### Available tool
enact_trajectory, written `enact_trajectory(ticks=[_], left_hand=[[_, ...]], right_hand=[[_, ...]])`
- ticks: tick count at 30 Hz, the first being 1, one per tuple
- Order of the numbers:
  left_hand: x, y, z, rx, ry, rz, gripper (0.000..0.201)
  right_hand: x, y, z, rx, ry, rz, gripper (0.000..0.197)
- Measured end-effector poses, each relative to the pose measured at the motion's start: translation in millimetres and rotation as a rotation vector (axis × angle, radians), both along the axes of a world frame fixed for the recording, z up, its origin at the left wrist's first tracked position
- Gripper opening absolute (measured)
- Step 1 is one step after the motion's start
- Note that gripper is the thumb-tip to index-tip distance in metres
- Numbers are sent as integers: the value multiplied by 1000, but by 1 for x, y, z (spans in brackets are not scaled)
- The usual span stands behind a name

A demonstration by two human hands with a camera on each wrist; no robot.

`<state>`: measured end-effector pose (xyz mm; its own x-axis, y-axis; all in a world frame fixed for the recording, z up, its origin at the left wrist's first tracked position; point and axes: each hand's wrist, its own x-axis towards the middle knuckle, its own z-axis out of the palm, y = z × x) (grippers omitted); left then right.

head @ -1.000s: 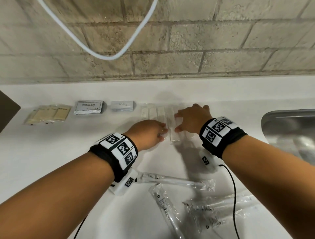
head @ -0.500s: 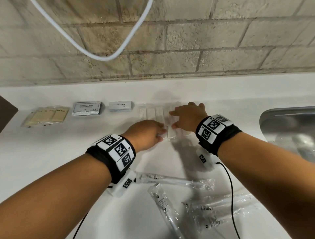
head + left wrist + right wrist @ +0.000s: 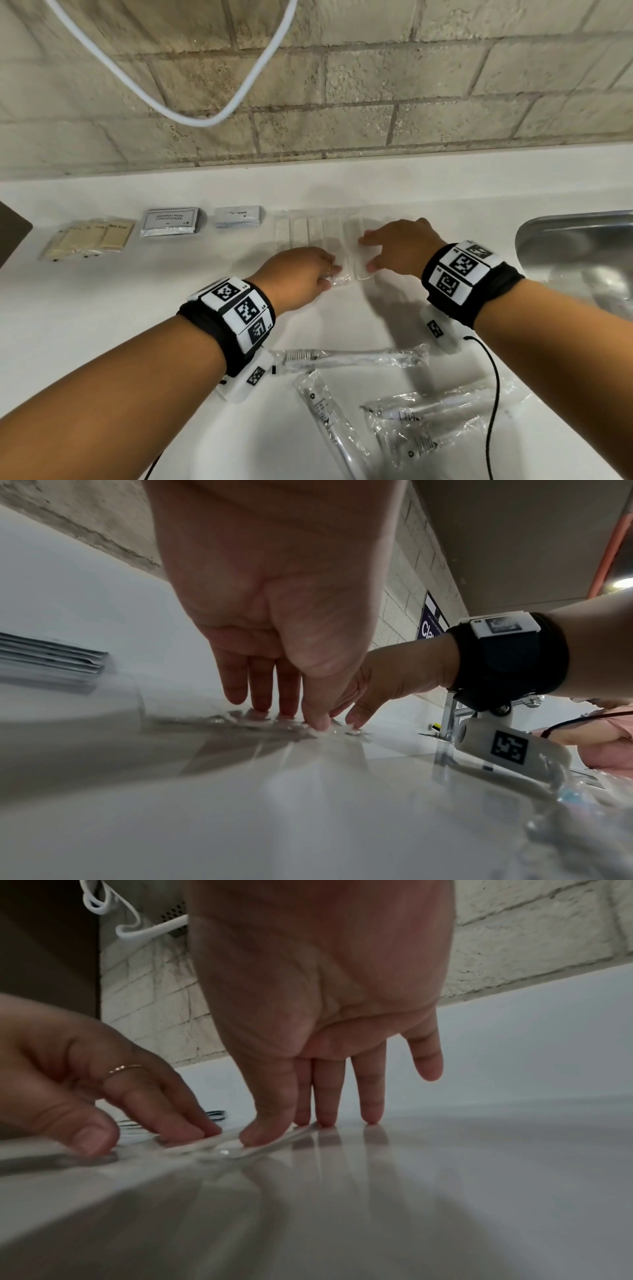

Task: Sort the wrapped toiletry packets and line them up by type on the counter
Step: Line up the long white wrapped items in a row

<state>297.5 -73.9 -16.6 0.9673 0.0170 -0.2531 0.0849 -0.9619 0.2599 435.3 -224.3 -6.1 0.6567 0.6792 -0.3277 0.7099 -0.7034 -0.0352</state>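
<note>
From the head view, we see both hands down on the white desk (image 3: 102, 325) at the row of clear-wrapped combs (image 3: 308, 233). Our left hand (image 3: 294, 277) presses flat fingertips on the near end of one comb packet; our right hand (image 3: 397, 250) spreads straight fingers over the rightmost comb packet (image 3: 356, 260), thumb at its near corner. To the left along the wall sit the toothpaste packets (image 3: 239, 216), the shampoo packets (image 3: 170, 222) and the tan soap packets (image 3: 89, 238). Wrapped toothbrushes (image 3: 352, 359) lie loose near us, and a steel sink (image 3: 575, 240) is at the right.

From the left wrist, we see the left hand (image 3: 274, 615) with extended fingers touching crinkled clear wrap, the right hand (image 3: 387, 680) just beside it.

From the right wrist, the right hand (image 3: 325, 1001) rests straight fingertips (image 3: 327, 1118) on the flat packet; the little finger is lifted. The left hand (image 3: 85, 1074) wears a thin ring (image 3: 123, 1069).
</note>
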Motion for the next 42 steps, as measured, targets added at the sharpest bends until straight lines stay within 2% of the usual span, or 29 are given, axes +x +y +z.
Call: enact_trajectory(ticks=[13, 18, 24, 29, 35, 42], left_hand=[[-3, 6, -3, -3, -55, 65, 43], [-5, 11, -5, 23, 21, 87, 46], [-4, 11, -7, 16, 18, 86, 44], [-10, 21, 0, -15, -89, 113, 47], [-19, 40, -2, 22, -26, 181, 47], [-24, 39, -5, 1, -67, 195, 47]], right_hand=[[1, 5, -6, -29, -9, 19, 54], [2, 5, -8, -27, -7, 22, 52], [0, 4, -5, -33, -13, 24, 51], [1, 4, -4, -43, -8, 37, 53], [3, 4, -8, -55, 11, 36, 52], [7, 3, -8, -44, 76, 7, 56]])
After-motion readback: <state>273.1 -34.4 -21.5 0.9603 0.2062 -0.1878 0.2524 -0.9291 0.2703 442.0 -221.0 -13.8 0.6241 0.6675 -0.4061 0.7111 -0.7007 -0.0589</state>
